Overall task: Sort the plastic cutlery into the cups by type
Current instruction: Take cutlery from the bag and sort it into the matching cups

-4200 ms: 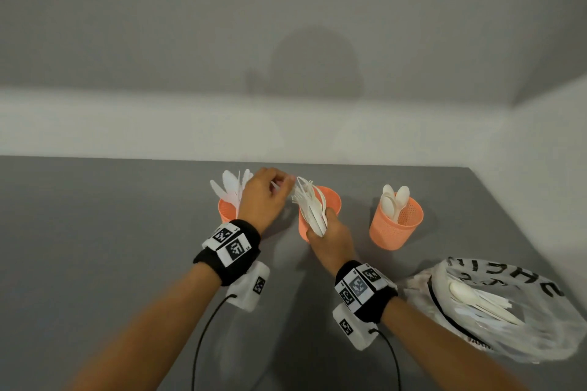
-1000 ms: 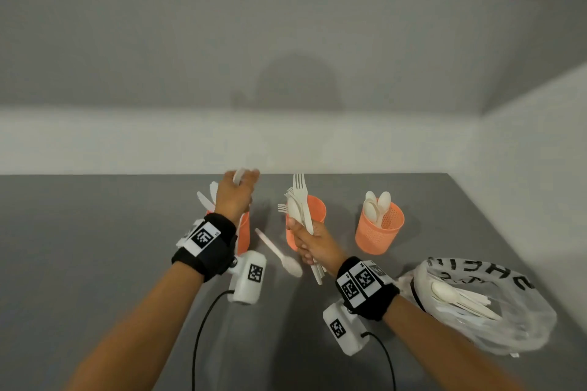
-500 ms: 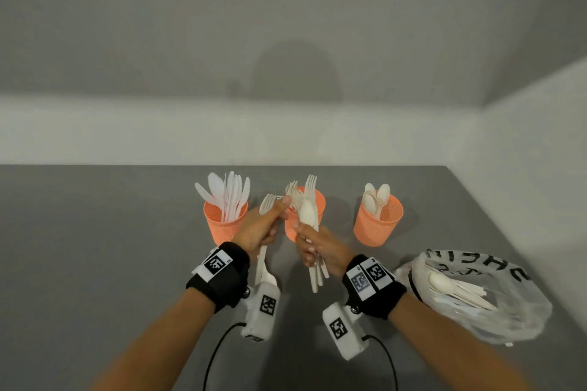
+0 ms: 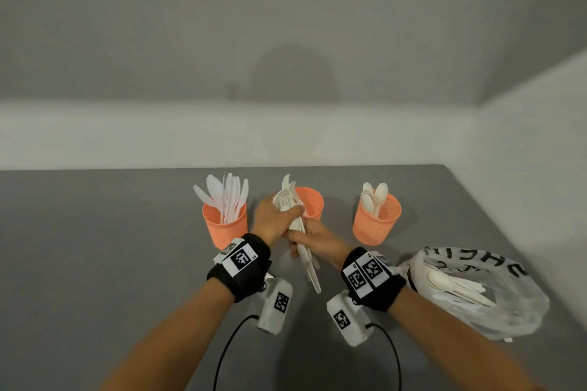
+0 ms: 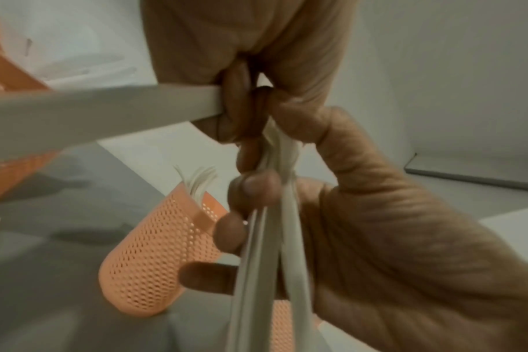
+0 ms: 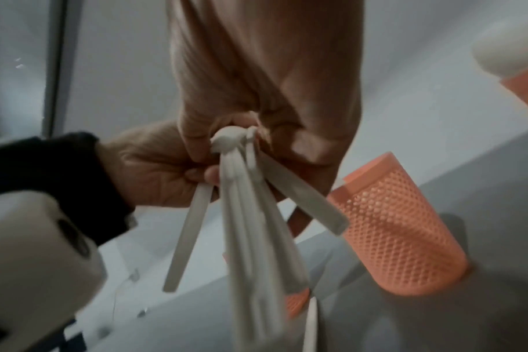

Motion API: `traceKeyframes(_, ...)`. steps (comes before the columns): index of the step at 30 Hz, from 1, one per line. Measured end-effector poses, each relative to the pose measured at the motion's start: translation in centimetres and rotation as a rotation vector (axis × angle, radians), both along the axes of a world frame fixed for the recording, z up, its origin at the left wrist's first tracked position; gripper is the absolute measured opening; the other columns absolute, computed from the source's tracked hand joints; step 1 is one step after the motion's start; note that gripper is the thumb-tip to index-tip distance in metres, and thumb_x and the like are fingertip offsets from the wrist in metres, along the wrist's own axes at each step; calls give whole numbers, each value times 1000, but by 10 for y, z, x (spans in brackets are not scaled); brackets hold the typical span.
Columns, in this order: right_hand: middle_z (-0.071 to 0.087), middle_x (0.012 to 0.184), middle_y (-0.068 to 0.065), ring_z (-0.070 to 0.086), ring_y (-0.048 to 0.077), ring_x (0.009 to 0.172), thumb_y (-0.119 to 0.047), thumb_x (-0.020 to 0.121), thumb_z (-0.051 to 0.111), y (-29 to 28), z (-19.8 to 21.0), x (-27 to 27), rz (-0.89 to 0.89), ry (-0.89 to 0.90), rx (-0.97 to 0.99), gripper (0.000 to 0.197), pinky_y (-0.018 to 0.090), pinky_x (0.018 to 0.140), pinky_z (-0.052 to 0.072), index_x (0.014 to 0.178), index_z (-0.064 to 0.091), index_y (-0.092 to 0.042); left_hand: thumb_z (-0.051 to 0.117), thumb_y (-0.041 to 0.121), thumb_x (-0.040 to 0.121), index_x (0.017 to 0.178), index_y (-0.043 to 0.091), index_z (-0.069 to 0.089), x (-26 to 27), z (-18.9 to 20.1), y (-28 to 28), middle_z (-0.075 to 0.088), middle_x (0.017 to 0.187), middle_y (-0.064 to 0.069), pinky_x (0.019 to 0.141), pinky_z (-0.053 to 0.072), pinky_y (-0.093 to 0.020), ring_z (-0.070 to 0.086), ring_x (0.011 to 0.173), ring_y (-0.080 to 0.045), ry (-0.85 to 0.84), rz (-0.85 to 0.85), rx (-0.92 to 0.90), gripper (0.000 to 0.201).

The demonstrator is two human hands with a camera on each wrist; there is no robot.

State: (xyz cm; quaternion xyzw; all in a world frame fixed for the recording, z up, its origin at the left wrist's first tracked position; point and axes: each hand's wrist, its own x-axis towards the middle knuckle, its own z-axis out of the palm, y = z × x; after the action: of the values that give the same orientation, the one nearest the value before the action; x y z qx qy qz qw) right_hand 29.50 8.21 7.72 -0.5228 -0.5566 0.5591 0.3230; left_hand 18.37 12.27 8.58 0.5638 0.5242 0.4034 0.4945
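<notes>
Both hands have closed together since a moment ago: the left hand (image 4: 275, 220) now wraps the heads of the cutlery bundle (image 4: 297, 225), the right hand (image 4: 317, 240) grips its handles, just in front of the middle cup (image 4: 313, 201) on the surface (image 4: 95, 263).

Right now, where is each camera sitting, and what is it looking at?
Head: worn on the person's head, looking forward and down at the grey table, three orange cups and plastic bag; both forearms, left hand and right hand show.
Left wrist: worn on the left wrist, looking along the fingers at the cutlery bundle; both hands show.
Right wrist: worn on the right wrist, looking at the same bundle; both hands and the black wristband show.
All three share the bundle.
</notes>
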Motion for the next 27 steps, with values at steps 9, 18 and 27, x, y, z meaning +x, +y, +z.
traceKeyframes(9, 28, 37, -10, 21, 4, 28, -14, 95, 37, 2, -2, 13, -276, 293, -115, 26, 13, 33, 17, 69, 42, -14, 42, 0, 88, 64, 10, 50, -7, 1, 8, 40, 45, 5, 35, 23, -15, 31, 44, -9, -256, 49, -276, 28)
traceKeyframes(18, 38, 40, -7, 28, 3, 28, -21, 95, 51, 1, -7, 19, -297, 279, -17, 23, 14, 30, 22, 73, 47, -14, 33, 51, 96, 75, 15, 49, -14, -8, 2, 31, 41, 6, 36, 28, -15, 29, 32, -5, -400, 56, -479, 44)
traceKeyframes(27, 65, 110, 9, 61, 16, 97, -39, 76, 52, 1, -24, 14, -185, -171, 372, 57, 20, 84, 46, 123, 55, -7, 54, 22, 91, 84, 3, 61, 6, 16, 10, 52, 52, 1, 34, 32, -11, 46, 35, -5, -115, 14, -236, 22)
